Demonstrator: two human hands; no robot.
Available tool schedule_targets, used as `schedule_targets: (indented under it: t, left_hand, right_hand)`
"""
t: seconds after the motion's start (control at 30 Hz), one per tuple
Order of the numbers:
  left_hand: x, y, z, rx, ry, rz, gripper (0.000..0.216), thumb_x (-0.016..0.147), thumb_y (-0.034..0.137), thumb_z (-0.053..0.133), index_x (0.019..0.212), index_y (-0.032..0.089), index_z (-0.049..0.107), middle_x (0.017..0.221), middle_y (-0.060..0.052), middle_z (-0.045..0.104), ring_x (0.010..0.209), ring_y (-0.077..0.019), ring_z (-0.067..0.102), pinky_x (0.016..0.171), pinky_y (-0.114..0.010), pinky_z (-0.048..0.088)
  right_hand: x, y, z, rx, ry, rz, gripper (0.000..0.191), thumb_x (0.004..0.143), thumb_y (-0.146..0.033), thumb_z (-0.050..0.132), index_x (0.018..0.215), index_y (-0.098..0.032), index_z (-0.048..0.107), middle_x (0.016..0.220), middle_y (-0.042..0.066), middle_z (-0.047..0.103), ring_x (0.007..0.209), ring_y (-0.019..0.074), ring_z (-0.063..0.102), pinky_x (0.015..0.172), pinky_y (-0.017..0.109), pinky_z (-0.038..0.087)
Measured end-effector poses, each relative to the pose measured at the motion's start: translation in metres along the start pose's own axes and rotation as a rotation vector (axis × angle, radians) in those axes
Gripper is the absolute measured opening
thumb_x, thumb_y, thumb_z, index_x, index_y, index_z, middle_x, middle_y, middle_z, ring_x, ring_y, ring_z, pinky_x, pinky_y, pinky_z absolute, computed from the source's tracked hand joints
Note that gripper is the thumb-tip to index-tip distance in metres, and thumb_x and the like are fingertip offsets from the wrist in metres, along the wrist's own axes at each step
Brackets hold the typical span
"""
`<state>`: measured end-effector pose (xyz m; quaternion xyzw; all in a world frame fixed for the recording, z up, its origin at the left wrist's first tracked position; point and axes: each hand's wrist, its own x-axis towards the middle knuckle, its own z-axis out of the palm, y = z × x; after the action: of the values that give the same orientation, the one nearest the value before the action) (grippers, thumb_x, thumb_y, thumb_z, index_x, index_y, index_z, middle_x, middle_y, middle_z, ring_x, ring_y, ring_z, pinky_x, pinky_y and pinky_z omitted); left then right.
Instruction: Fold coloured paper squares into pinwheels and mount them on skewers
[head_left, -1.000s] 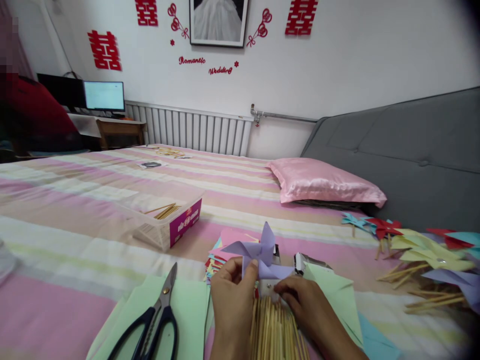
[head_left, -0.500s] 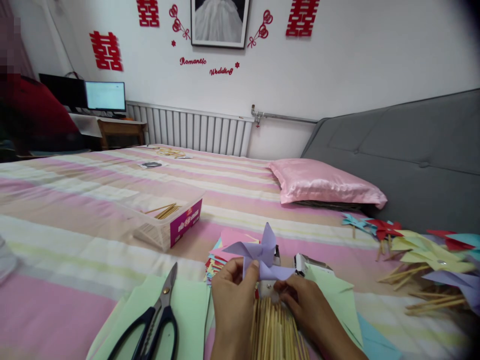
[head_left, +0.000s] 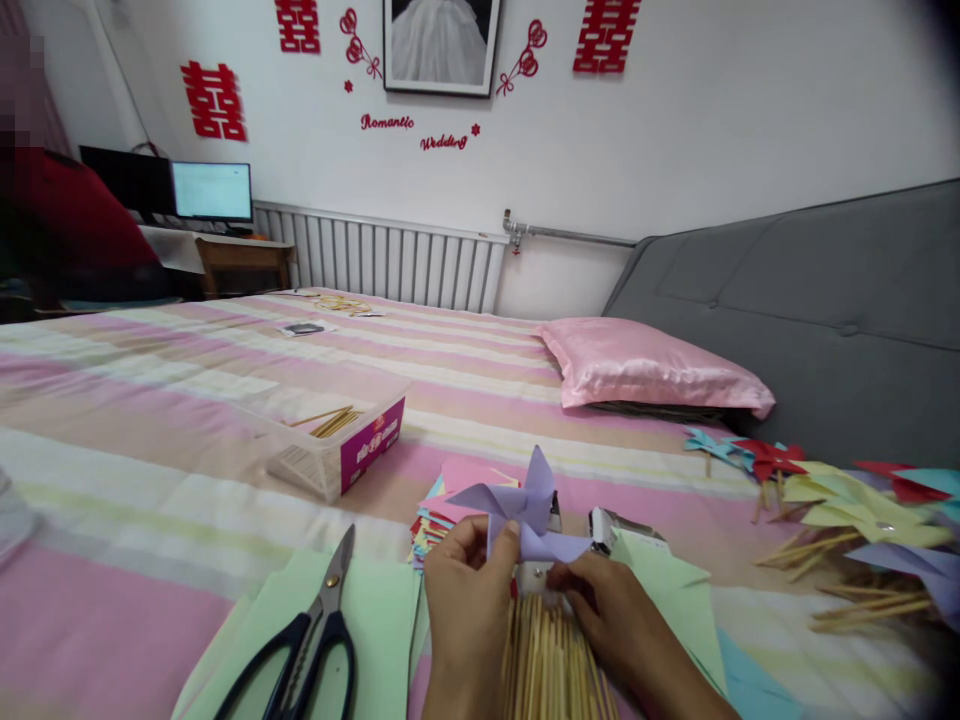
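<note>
Left hand (head_left: 472, 590): pinches purple pinwheel (head_left: 534, 508) firmly by its near side;
Right hand (head_left: 606, 598): curled beside silver stud (head_left: 538, 573), pinwheel ahead-left; hold unclear from here;
Sticks (head_left: 553, 655): lengthwise between 2 hands

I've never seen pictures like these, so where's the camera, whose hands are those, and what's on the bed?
There's no robot: every picture comes from a camera on a person's head, looking down. That person's bare left hand holds a purple paper pinwheel; the right hand is beside it, near a bundle of thin wooden sticks. On the striped bedspread lie pale green paper with dark-handled metal scissors on top, a clear plastic box with a purple label, and colourful paper pinwheels.
</note>
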<state>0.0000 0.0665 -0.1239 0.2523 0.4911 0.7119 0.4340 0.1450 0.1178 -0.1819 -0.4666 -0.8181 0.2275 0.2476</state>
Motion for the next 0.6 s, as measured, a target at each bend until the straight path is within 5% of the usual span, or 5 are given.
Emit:
schedule_targets:
  t: [0.6]
  left_hand:
    - [0.0008, -0.0037, -0.0005, 0.018, -0.028, -0.012, 0.013, 0.065, 0.025, 0.066, 0.06, 0.013, 0.061, 0.054, 0.002, 0.059, 0.053, -0.0107, 0.048, 0.052, -0.02, 0.038]
  right_hand:
    - [0.003, -0.0005, -0.002, 0.011, 0.003, 0.059, 0.016, 0.068, -0.013, 0.048, 0.071, -0.017, 0.064, 0.068, 0.002, 0.066, 0.065, 0.0182, 0.059, 0.061, 0.027, 0.039]
